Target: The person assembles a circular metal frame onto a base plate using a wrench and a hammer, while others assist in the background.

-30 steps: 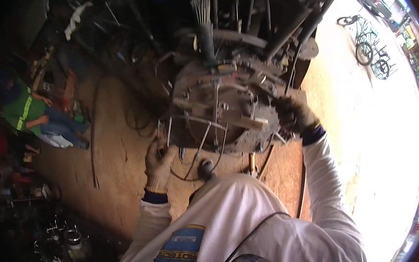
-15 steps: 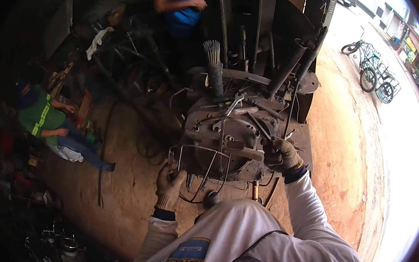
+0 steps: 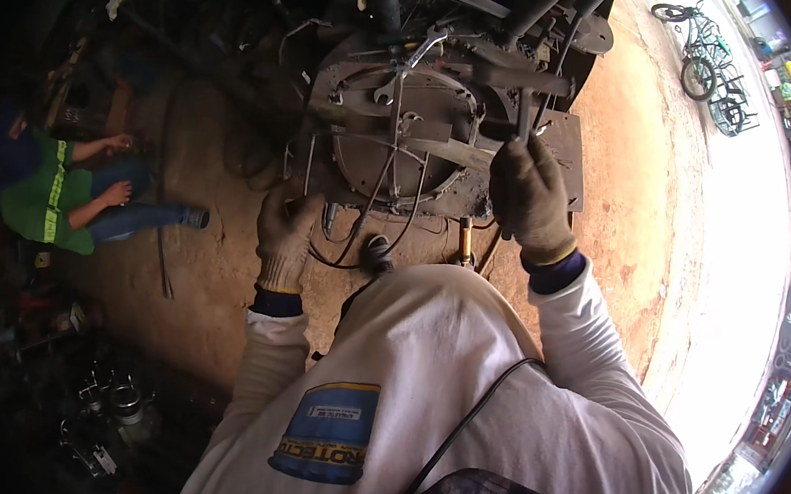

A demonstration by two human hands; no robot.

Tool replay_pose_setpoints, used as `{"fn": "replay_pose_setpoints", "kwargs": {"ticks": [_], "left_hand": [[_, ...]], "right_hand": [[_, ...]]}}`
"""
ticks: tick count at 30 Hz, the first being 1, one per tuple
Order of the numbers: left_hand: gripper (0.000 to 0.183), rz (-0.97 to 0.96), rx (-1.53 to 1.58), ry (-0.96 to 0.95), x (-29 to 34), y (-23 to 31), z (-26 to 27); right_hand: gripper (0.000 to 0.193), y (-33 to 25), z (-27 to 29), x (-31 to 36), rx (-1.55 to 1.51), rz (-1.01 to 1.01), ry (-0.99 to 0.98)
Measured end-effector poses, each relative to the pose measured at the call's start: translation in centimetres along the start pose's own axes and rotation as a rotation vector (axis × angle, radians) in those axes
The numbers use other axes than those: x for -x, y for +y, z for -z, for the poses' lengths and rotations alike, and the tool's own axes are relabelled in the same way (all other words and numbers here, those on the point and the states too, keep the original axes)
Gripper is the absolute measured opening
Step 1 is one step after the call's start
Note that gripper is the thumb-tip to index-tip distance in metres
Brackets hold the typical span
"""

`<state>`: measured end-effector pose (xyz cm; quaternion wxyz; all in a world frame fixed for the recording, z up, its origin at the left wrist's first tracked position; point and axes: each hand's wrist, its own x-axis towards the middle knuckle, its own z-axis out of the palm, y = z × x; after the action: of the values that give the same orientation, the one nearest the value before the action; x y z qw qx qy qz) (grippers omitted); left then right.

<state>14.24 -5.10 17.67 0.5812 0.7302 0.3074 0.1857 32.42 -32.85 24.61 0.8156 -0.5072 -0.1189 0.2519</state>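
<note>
My gloved right hand (image 3: 534,198) is closed round the handle of a hammer (image 3: 524,113). The hammer's head is smeared by motion and stands out over the right side of a dark metal worktable (image 3: 564,172). At the table's near left corner, my gloved left hand (image 3: 285,238) grips the end of a thin bent metal rod frame (image 3: 309,161). The frame reaches rightward over the table. A flat metal bar (image 3: 459,153) lies across the table's round ring. Two wrenches, a shiny one (image 3: 427,47) and a darker one (image 3: 386,90), rest farther back.
A person in a green shirt (image 3: 33,186) sits low at the left. Thick metal tubes (image 3: 382,0) stand at the table's back. A yellow-handled tool (image 3: 466,239) hangs at the near edge. Cables loop below the table. Cycles (image 3: 702,76) stand outside at the right.
The view has tilted downward, and the person in blue has left the picture. My right hand now holds the hammer pointing away from me. My left hand keeps its grip on the rod frame.
</note>
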Motion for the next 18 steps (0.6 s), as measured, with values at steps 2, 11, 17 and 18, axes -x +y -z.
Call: {"fn": "replay_pose_setpoints", "kwargs": {"ticks": [2, 11, 17, 18], "left_hand": [[0.050, -0.002, -0.005, 0.030, -0.4, 0.1, -0.2], [0.045, 0.062, -0.095, 0.058, -1.4, 0.4, -0.9], [0.040, -0.006, -0.064, 0.061, -1.9, -1.7, -0.7], [0.040, -0.023, -0.080, 0.071, -1.8, -1.5, -0.9]], "right_hand": [[0.038, 1.7, 0.2, 0.8, 0.370, 0.037, 0.027], [0.030, 6.7, 1.1, 3.3, 1.182, 0.126, -0.063], [0.031, 5.9, -1.6, 2.2, 1.209, 0.203, -0.078], [0.028, 5.7, -2.3, 1.9, 1.223, 0.202, -0.072]]}}
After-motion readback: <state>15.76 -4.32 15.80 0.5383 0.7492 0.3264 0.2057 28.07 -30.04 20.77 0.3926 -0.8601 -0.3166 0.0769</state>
